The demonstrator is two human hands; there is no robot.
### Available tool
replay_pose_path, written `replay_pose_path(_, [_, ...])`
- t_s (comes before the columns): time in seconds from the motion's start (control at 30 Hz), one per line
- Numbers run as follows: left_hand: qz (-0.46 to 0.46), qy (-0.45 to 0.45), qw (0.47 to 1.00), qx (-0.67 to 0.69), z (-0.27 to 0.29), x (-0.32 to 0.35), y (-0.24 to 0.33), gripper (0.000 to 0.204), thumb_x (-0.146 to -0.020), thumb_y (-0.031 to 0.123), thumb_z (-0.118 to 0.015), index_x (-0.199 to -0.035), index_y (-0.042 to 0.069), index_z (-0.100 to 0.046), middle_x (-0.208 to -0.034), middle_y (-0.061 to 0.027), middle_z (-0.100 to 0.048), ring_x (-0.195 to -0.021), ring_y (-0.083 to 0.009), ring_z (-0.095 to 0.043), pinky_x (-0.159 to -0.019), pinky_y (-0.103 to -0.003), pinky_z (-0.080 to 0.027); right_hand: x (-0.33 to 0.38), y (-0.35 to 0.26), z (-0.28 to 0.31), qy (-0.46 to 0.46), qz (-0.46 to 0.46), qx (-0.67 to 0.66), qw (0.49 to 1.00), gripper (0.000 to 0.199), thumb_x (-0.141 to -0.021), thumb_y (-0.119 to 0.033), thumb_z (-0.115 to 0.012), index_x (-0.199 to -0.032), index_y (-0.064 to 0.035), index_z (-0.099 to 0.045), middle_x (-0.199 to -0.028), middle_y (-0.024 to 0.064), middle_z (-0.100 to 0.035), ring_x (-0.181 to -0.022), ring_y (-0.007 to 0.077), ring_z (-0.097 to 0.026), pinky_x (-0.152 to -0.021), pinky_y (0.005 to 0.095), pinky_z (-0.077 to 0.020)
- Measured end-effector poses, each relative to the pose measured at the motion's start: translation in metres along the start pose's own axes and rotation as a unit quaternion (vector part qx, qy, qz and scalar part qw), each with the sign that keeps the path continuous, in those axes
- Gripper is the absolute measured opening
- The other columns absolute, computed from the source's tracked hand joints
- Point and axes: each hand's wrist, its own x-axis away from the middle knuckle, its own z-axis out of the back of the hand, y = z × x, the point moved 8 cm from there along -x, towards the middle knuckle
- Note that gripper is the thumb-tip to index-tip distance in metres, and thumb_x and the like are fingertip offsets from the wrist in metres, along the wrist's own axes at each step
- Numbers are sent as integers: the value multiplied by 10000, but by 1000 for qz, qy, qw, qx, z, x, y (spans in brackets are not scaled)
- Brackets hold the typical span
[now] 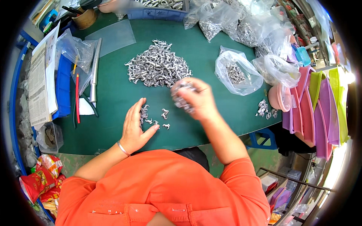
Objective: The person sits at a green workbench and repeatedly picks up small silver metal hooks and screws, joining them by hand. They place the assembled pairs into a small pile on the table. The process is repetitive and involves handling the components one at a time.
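Observation:
A heap of small silver curved metal pieces (158, 64), shaped like little hooks, lies on the green tabletop (109, 79). At the heap's near right edge, my right hand (198, 98) is closed around a handful of these pieces, some showing between thumb and fingers. My left hand (135, 130) rests on its edge on the table, fingers stretched out and thumb apart. Against its palm sit a few loose metal pieces (144, 112), partly hidden by the hand. Two more pieces (165, 113) lie just to the right of it.
An open clear bag (239, 73) of metal parts stands right of the heap, with filled bags (249, 28) behind. Pink, purple and green bins (315, 101) line the right edge. On the left are a blue tray (64, 86), red-handled tool (78, 98) and newspaper (39, 86).

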Motion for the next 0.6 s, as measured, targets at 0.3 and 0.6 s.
replay_pose_path(0.3, [8, 1, 1000, -3, -1, -1, 1, 793, -797, 213, -739, -1422, -48, -327, -1386, -219, -466, -1281, -364, -446, -1086, -434, -333, -15, -156, 107, 85, 113, 645, 751, 241, -774, -115, -767, -964, 17, -697, -975, 116, -699, -849, 252, -678, -739, 336, -537])
replay_pose_path(0.6, [25, -83, 995, -45, 43, 0, 4, 1042, -587, 415, -890, -1404, 0, -394, -1342, -189, -430, -1177, -354, -494, -991, -411, -419, -23, -137, 167, 92, 159, 782, 596, 201, -769, 35, -638, -961, 21, -695, -1004, 205, -660, -964, 401, -631, -854, 451, -485])
